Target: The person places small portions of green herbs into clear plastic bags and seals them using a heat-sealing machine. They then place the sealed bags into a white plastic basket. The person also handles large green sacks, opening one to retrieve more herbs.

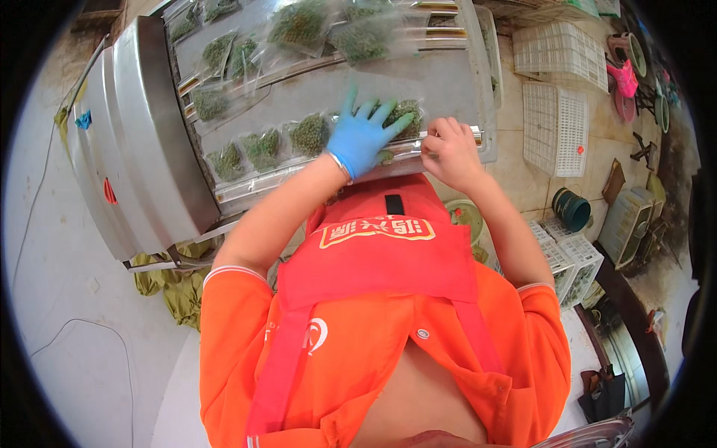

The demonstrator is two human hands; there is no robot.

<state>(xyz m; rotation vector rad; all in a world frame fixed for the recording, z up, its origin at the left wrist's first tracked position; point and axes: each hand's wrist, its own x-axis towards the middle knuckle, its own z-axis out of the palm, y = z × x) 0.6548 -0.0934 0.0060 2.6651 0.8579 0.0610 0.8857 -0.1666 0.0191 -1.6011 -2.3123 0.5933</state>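
My left hand [361, 137], in a blue glove with green-stained fingertips, lies spread over a clear plastic bag of green peppercorns [411, 116]. That bag sits at the right end of the near row, its mouth towards the sealing bar [397, 150]. Bare, with curled fingers, my right hand [451, 148] is at the bar's right end beside the bag. Whether it pinches the bag's film is hidden. Left of my glove, several filled bags [310, 135] line the same bar on the steel bed [313, 84] of a vacuum packing machine.
More filled bags [297, 25] lie along the far side of the bed. A steel hood [151, 129] rises at the left. White plastic crates [554, 129] stand on the tiled floor at right, near a dark green bucket [571, 209]. A cable [120, 336] crosses the left floor.
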